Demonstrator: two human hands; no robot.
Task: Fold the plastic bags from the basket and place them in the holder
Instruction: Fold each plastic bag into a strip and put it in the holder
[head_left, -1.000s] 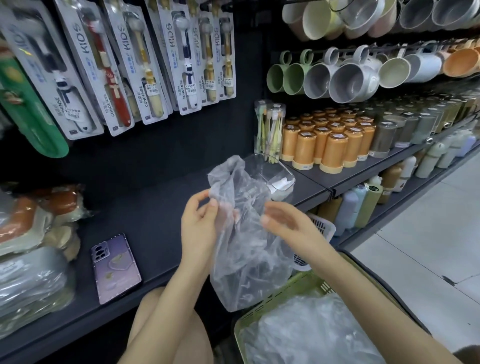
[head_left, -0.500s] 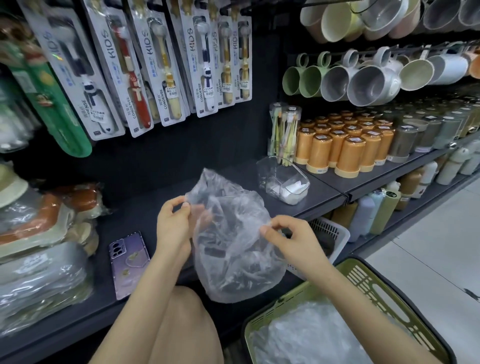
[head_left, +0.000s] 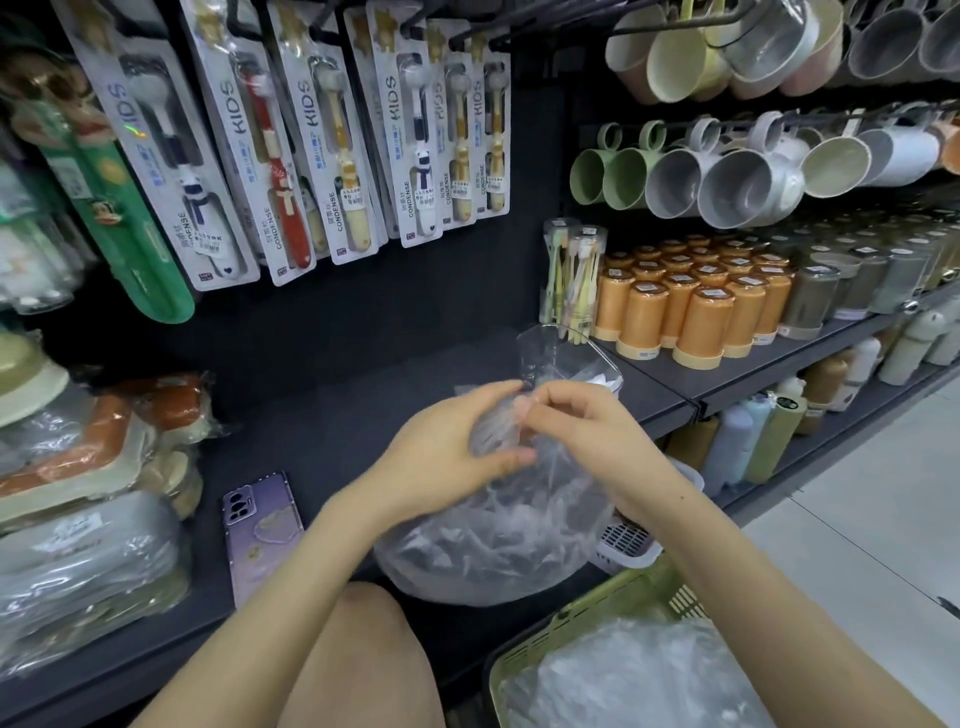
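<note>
Shop aisle: dark shelf (head_left: 322, 431), pale tiled floor (head_left: 857, 545) at right. 1 clear plastic bag (head_left: 498, 545) hangs over the shelf's front edge, its top bunched btwn 2 hands. Left hand (head_left: 447, 457) & right hand (head_left: 582, 436) both pinch it, fingers curled. 1 clear holder (head_left: 561, 358) just behind them on the shelf. 1 purple phone (head_left: 262, 525) to the left. 1 green basket (head_left: 587, 629) w/ loose bags (head_left: 634, 680) at lower right.
</note>
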